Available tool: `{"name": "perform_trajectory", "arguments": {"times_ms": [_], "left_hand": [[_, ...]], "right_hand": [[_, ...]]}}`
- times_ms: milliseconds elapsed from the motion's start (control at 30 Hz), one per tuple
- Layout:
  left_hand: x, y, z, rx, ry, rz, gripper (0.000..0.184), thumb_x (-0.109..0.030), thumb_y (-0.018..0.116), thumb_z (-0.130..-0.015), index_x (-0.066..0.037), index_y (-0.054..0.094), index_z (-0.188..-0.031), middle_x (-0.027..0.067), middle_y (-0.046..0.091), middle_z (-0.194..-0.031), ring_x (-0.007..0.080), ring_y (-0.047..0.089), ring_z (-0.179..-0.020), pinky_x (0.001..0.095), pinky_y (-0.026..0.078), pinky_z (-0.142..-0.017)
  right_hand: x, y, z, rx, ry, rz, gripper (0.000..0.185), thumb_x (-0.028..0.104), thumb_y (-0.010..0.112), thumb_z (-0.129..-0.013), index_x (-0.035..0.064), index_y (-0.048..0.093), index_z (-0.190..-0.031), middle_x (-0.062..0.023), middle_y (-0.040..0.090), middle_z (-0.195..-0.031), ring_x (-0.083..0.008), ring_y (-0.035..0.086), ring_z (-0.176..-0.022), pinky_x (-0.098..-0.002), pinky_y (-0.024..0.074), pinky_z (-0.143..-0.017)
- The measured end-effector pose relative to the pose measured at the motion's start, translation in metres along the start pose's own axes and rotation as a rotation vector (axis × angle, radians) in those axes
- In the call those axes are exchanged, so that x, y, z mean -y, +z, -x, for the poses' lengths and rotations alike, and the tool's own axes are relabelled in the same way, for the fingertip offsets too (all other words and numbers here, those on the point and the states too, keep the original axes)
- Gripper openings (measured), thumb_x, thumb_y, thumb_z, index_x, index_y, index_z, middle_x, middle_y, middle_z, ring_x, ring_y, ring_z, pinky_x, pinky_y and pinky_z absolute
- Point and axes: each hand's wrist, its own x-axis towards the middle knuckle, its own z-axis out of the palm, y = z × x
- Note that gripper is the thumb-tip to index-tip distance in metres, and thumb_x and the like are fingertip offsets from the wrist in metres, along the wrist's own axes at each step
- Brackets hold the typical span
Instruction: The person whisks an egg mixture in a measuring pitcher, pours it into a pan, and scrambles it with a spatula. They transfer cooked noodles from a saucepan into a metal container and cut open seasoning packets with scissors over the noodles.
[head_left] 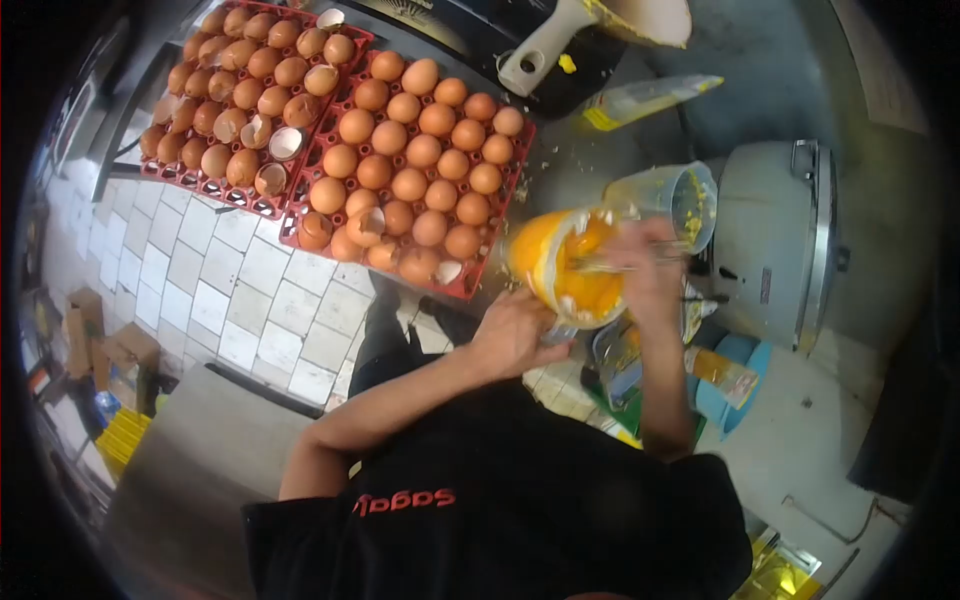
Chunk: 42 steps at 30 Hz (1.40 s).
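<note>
My left hand [515, 332] is closed around the handle of a clear plastic jug [543, 262], which is tilted. Inside the jug lie orange-yellow egg yolks [592, 288] and some liquid egg. My right hand [648, 262], smeared by motion, grips a thin metal utensil [600, 263] whose end is over or in the eggs; blur hides its exact kind. Left of the jug sits a red tray [468, 288] of brown eggs [408, 185], with a few broken shells on it. A second red tray [215, 188] beyond it carries more eggs and opened shells.
An empty-looking clear container [700, 205] with yellow bits lies behind my right hand. Nearby are a piping-type plastic bag [650, 102], a pan with a pale handle [545, 50] and a grey rice-cooker-like appliance [765, 240]. A bottle [722, 375] lies by a blue bowl [748, 350].
</note>
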Motion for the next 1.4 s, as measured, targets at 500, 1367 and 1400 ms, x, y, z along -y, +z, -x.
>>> {"name": "perform_trajectory", "arguments": {"times_ms": [500, 1367, 1400], "left_hand": [[0.002, -0.01, -0.005, 0.175, -0.007, -0.064, 0.043, -0.043, 0.065, -0.082, -0.007, 0.064, -0.106, 0.016, 0.064, -0.097, 0.0337, 0.062, -0.094, 0.0475, 0.048, -0.079], [-0.003, 0.001, 0.004, 0.203, -0.08, 0.149, 0.035, -0.036, 0.072, -0.079, -0.007, 0.068, -0.099, 0.016, 0.065, -0.088, 0.0359, 0.064, -0.08, 0.0456, 0.053, -0.071], [-0.006, 0.003, 0.008, 0.177, -0.078, 0.148, 0.037, -0.039, 0.069, -0.081, -0.006, 0.068, -0.096, 0.0168, 0.064, -0.089, 0.0359, 0.065, -0.081, 0.0453, 0.053, -0.071]], "right_hand": [[0.0, 0.019, 0.0, -0.252, 0.084, -0.117, 0.016, 0.005, 0.059, -0.087, 0.0108, 0.047, -0.078, 0.0012, 0.046, -0.066, -0.0115, 0.047, -0.056, -0.0261, 0.0444, -0.059], [0.002, -0.024, 0.011, 0.036, 0.1, 0.218, 0.015, 0.003, 0.061, -0.086, 0.0078, 0.049, -0.079, -0.0014, 0.05, -0.071, -0.0132, 0.055, -0.073, -0.0258, 0.0461, -0.067], [-0.003, -0.029, 0.007, -0.002, 0.012, 0.154, 0.015, 0.004, 0.061, -0.086, 0.0076, 0.049, -0.079, -0.0018, 0.051, -0.071, -0.0138, 0.055, -0.073, -0.0267, 0.0465, -0.068]]}}
